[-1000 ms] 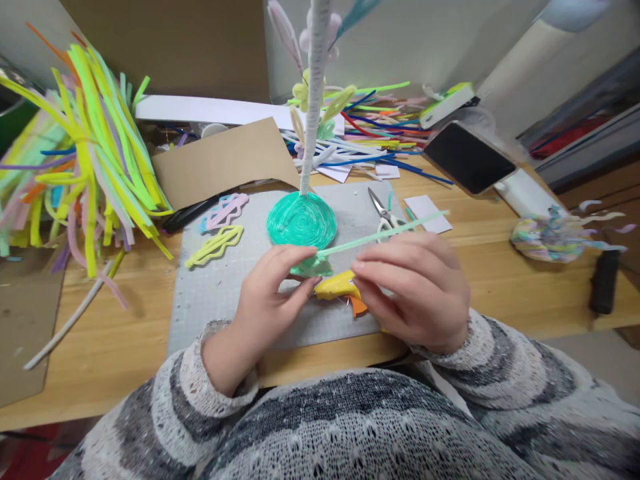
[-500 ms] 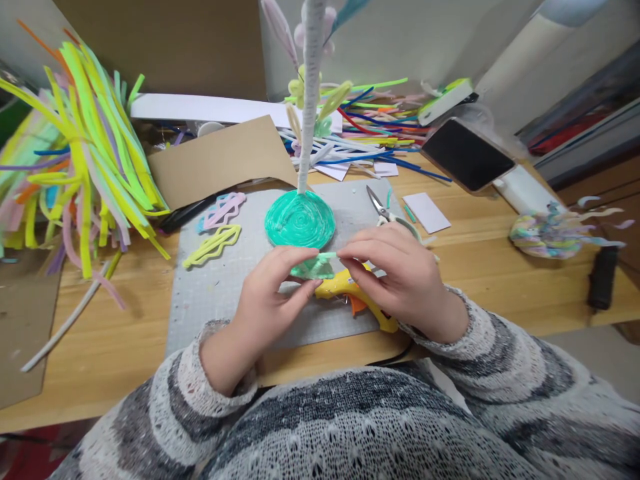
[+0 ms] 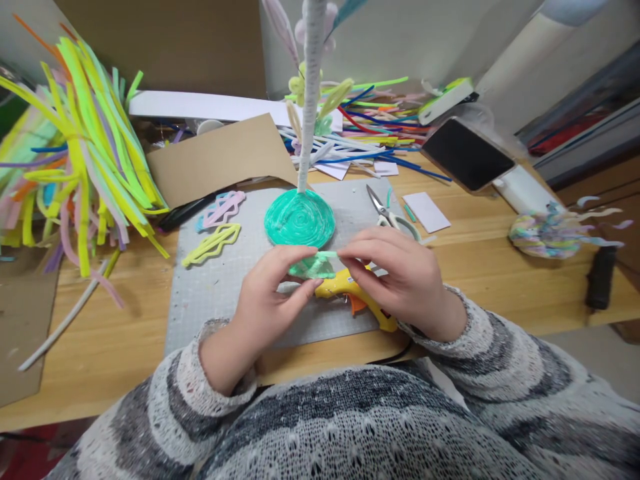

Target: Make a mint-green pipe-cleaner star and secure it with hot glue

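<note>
Between my hands is a small mint-green pipe-cleaner piece (image 3: pixel 313 267). My left hand (image 3: pixel 273 287) grips its left side between thumb and fingers. With thumb and forefinger, my right hand (image 3: pixel 395 273) pinches the right end of its upper strip. Under and behind the right hand lies a yellow glue gun (image 3: pixel 337 283) with an orange trigger, partly covered. Just beyond the hands stands a round green coiled base (image 3: pixel 300 220) with a white-wrapped stem (image 3: pixel 311 80) rising from it. Scissors (image 3: pixel 383 207) lie past my right hand, their handles partly hidden.
A grey cutting mat (image 3: pixel 200 313) carries yellow zigzag pipe cleaners (image 3: pixel 213 245) and pink-blue ones (image 3: pixel 223 210). Bundled pipe cleaners (image 3: pixel 85 153) stand left; loose ones (image 3: pixel 360 127) lie behind. Cardboard (image 3: pixel 225 157), a phone (image 3: pixel 467 153), a white card (image 3: pixel 427 212) and a pastel coiled piece (image 3: pixel 545 233) surround the mat.
Both hands keep almost the same grip and place on the mint-green piece. Only a very slight shift of the view shows.
</note>
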